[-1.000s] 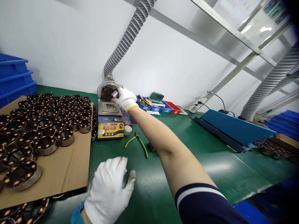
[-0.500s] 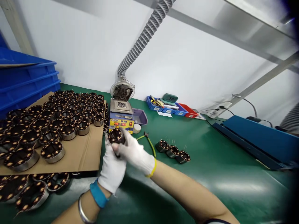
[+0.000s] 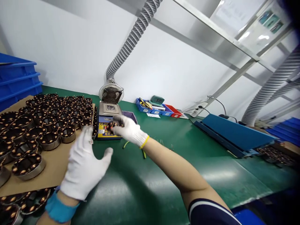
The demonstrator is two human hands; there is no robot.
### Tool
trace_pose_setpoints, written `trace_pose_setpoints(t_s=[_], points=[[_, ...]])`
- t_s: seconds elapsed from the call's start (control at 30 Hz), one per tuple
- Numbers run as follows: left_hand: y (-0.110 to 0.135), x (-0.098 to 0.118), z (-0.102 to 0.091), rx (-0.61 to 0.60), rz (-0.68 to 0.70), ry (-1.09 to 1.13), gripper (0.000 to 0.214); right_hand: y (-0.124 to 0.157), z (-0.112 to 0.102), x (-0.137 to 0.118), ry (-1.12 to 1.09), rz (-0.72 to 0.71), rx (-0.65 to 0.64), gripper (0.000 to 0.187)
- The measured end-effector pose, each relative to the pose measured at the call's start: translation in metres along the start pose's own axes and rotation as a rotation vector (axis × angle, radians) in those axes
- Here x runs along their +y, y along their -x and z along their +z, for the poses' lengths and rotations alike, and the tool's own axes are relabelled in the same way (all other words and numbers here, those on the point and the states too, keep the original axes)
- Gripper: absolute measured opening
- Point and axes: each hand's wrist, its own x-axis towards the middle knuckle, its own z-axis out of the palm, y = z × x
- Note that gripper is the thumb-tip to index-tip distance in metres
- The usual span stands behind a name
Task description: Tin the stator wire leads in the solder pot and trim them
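My right hand (image 3: 127,129), in a white glove, is closed on a small dark wound stator (image 3: 114,124) held just in front of the solder pot (image 3: 109,123). My left hand (image 3: 84,167), also gloved, hovers open with fingers spread above the green mat, beside the edge of the cardboard sheet (image 3: 61,165). Several copper-wound stators (image 3: 49,125) in metal rings stand in rows on the cardboard.
A fan with a grey ribbed hose (image 3: 131,37) stands behind the solder pot. Green-handled cutters (image 3: 126,144) lie partly hidden under my right wrist. Small blue and red bins (image 3: 159,109) sit at the back; blue crates (image 3: 16,81) are stacked far left, a blue tray (image 3: 234,131) lies on the right.
Half a second ago both hands held the stator together near the mat. Now the right hand alone carries it toward the solder pot, and the left hand has let go and opened.
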Motion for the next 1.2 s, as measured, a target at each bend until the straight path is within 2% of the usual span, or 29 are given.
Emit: trace_pose_setpoints(t_s=[0.07, 0.17, 0.23, 0.33, 0.5, 0.67, 1.07, 1.2], points=[[-0.009, -0.012, -0.007, 0.058, 0.032, -0.251, 0.081, -0.038, -0.012, -0.001, 0.183, -0.054, 0.155, 0.062], [-0.018, -0.028, -0.015, 0.024, -0.019, -0.437, 0.071, -0.096, -0.022, 0.002, 0.301, -0.118, 0.257, 0.066], [-0.02, -0.034, -0.017, 0.009, -0.029, -0.462, 0.067, -0.126, -0.021, 0.006, 0.35, -0.143, 0.274, 0.065], [-0.021, -0.036, -0.017, 0.018, -0.048, -0.457, 0.067, -0.153, -0.012, 0.012, 0.425, -0.124, 0.242, 0.064], [-0.02, -0.039, -0.013, 0.021, -0.078, -0.428, 0.073, -0.165, 0.003, 0.021, 0.522, -0.092, 0.21, 0.061], [-0.018, -0.046, -0.01, 0.038, -0.058, -0.467, 0.083, -0.169, 0.006, 0.026, 0.548, -0.064, 0.185, 0.059], [-0.022, -0.049, -0.01, -0.007, -0.027, -0.484, 0.072, -0.169, 0.004, 0.022, 0.535, -0.05, 0.18, 0.057], [-0.022, -0.047, -0.009, -0.061, -0.068, -0.553, 0.072, -0.171, 0.003, 0.021, 0.534, -0.055, 0.171, 0.058]])
